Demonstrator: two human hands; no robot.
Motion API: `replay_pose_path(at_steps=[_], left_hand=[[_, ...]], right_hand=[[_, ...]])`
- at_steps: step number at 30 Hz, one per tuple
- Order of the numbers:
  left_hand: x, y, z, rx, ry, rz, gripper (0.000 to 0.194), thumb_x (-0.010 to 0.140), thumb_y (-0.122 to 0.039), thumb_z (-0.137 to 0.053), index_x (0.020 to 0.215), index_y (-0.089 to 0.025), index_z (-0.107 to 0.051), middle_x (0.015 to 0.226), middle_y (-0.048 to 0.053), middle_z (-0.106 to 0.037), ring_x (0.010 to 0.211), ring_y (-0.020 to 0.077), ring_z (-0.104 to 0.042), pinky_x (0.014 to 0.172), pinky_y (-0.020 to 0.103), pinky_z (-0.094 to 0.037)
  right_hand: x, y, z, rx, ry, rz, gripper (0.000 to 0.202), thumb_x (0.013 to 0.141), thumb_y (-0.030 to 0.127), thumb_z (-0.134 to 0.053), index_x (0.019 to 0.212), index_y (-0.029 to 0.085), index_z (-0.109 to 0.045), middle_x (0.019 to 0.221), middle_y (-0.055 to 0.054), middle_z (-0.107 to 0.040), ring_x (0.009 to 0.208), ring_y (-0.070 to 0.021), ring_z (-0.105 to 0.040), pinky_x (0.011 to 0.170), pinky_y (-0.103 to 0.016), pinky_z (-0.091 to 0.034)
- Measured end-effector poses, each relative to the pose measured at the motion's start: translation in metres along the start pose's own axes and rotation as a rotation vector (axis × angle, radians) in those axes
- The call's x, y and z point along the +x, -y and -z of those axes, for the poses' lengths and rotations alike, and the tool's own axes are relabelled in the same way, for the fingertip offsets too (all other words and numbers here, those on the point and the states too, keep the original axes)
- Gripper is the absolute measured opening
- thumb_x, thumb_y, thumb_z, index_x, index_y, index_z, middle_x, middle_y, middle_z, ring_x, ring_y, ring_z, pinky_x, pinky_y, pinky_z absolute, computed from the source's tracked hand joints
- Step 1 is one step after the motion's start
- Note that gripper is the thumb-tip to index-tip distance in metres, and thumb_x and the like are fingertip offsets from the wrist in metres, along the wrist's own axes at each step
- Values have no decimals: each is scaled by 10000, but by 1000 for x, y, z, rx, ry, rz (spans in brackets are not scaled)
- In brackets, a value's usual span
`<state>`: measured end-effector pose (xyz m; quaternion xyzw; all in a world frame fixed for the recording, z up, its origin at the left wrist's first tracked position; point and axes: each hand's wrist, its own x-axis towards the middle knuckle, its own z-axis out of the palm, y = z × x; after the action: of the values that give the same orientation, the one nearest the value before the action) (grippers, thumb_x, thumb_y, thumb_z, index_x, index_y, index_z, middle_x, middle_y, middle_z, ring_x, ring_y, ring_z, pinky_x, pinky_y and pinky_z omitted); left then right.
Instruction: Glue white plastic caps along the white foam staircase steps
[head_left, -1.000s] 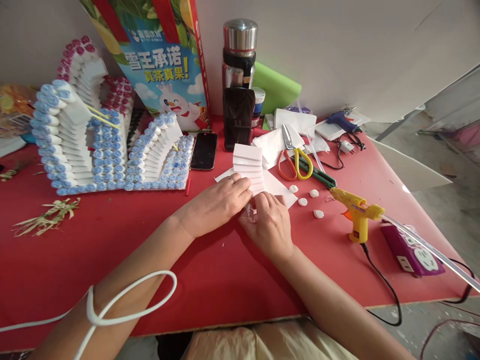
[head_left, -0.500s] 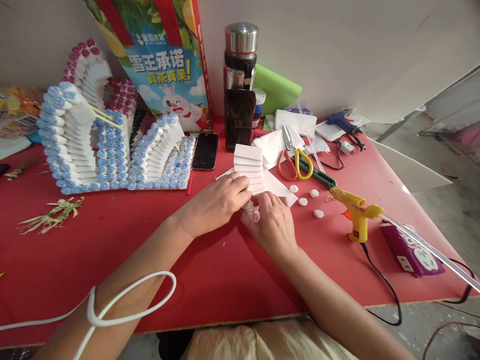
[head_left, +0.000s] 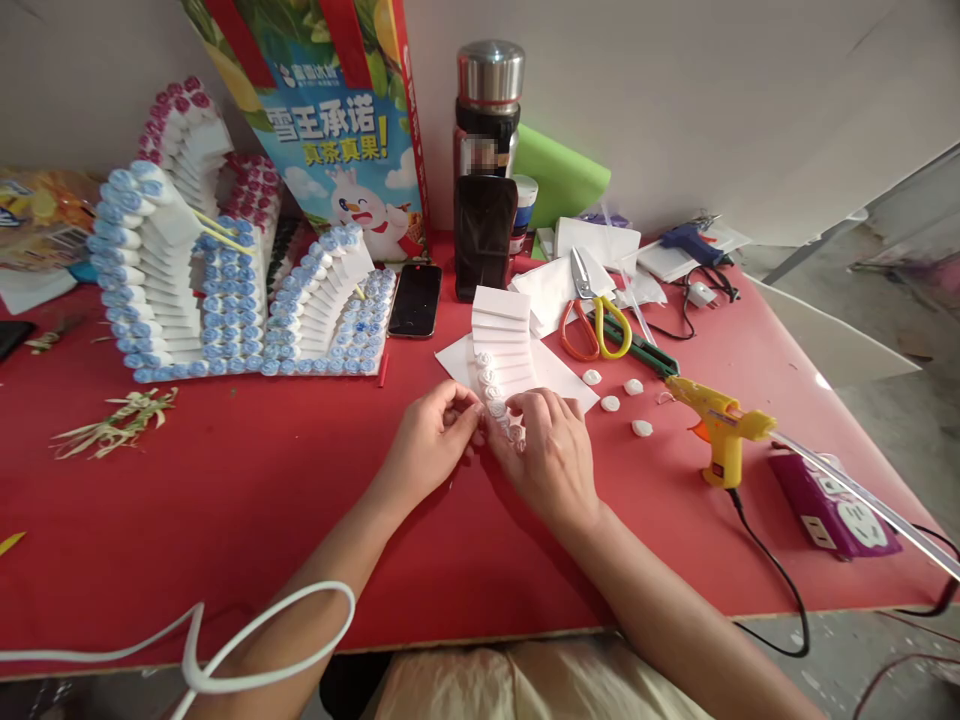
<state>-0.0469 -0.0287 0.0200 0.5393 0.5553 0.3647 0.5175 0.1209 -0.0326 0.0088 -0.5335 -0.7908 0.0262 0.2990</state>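
A small white stepped model (head_left: 501,325) lies on a white sheet (head_left: 564,378), with a row of white rosettes (head_left: 487,378) down its left edge. My right hand (head_left: 553,450) is closed round the model's near end, the thumb left of the rosettes and the fingers over its right side. At the model's left edge, my left hand (head_left: 442,437) has thumb and fingertips pinched together. Whatever may be between those fingertips is hidden. Several loose white rosettes, one of them a rosette (head_left: 641,428) near the glue gun, lie to the right.
A yellow glue gun (head_left: 724,425), scissors (head_left: 596,325) and a purple power strip (head_left: 829,505) are on the right. Blue-and-white rosette models (head_left: 225,310) stand left. A phone (head_left: 415,300), a steel flask (head_left: 491,80) and a printed bag (head_left: 337,130) are behind. A white cable (head_left: 277,610) loops over my left forearm.
My left hand has drawn back from atop the model to its lower left, uncovering the rosette row. My right hand stays at the near end. The view has shifted slightly.
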Motion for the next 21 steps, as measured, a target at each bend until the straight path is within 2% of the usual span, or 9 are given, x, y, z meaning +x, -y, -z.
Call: replay_pose_path(at_steps=[5, 9, 13, 17, 21], left_hand=[[4, -3, -8, -91, -58, 16, 224, 885, -400, -672, 943, -190, -619, 851, 40, -719, 771, 187, -704, 685, 279, -556], [7, -4, -9, -164, -84, 35, 234, 885, -389, -676, 983, -186, -615, 797, 26, -718, 749, 179, -699, 697, 278, -547], [8, -2, -11, -255, -89, 20, 259, 841, -383, -728, 958, -185, -609, 873, 36, -721, 800, 177, -696, 737, 279, -543], [7, -1, -16, -281, -113, 62, 305, 802, -356, -766, 979, -195, -577, 884, 32, -709, 809, 179, -691, 736, 286, -540], [5, -2, -21, -284, -137, 100, 324, 792, -373, -776, 957, -196, -561, 890, 37, -693, 815, 183, -682, 743, 304, -545]], right_hand=[[4, 0, 1, 7, 5, 6, 101, 965, 281, -558, 915, 198, -529, 834, -57, -638, 782, -226, -597, 766, -364, -399], [7, 0, -1, -9, -10, 4, 116, 941, 283, -568, 869, 209, -515, 791, -43, -631, 734, -221, -591, 743, -362, -395], [8, 1, 0, 5, 7, -8, 109, 931, 261, -562, 848, 208, -516, 770, -43, -634, 723, -220, -599, 730, -362, -396], [9, -1, 9, 72, 92, -36, 80, 900, 246, -600, 871, 196, -544, 794, -37, -643, 740, -217, -617, 727, -358, -417], [19, -14, 25, 213, 180, -53, 112, 901, 240, -636, 998, 192, -611, 876, -35, -665, 741, -187, -626, 645, -305, -448]])
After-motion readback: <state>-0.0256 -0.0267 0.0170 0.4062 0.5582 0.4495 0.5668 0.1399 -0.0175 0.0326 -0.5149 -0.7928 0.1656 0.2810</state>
